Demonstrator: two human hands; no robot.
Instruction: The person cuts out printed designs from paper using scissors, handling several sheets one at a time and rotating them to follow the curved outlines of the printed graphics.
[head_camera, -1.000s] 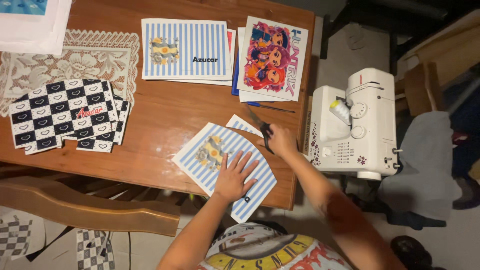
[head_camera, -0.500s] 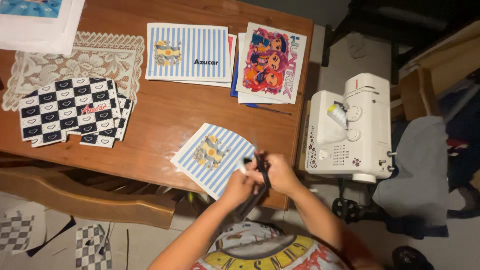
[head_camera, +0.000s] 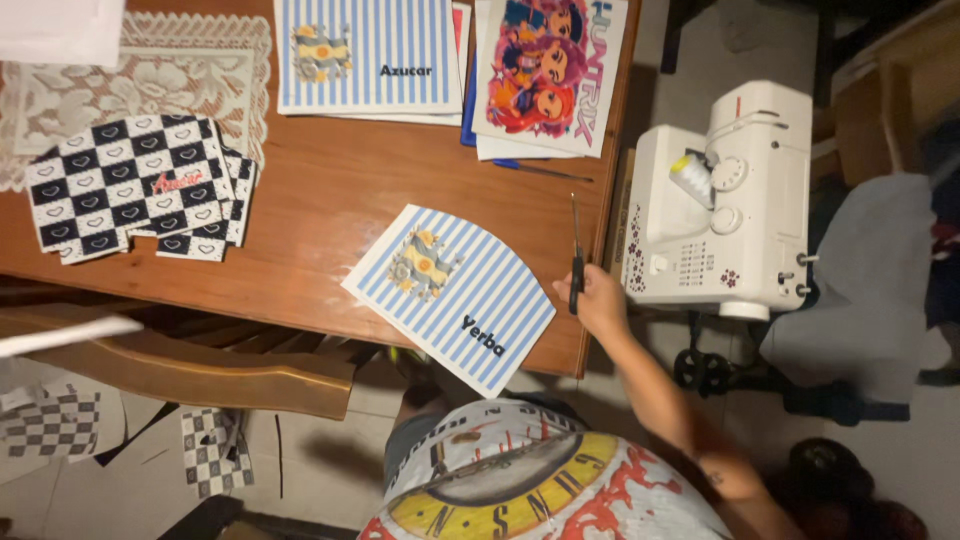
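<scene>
I read this as a home craft corner, set up on domestic furniture rather than in a shop or factory. A worn wooden table carries a white lace doily, a household touch, beside stacks of printed card cut-outs: black-and-white checkered sheets, blue-striped sheets and a bright cartoon print. A white domestic sewing machine with a thread spool on top stands just beside the table's end. A wooden chair back sits at the table's near edge, and paper offcuts lie on the tiled floor
</scene>
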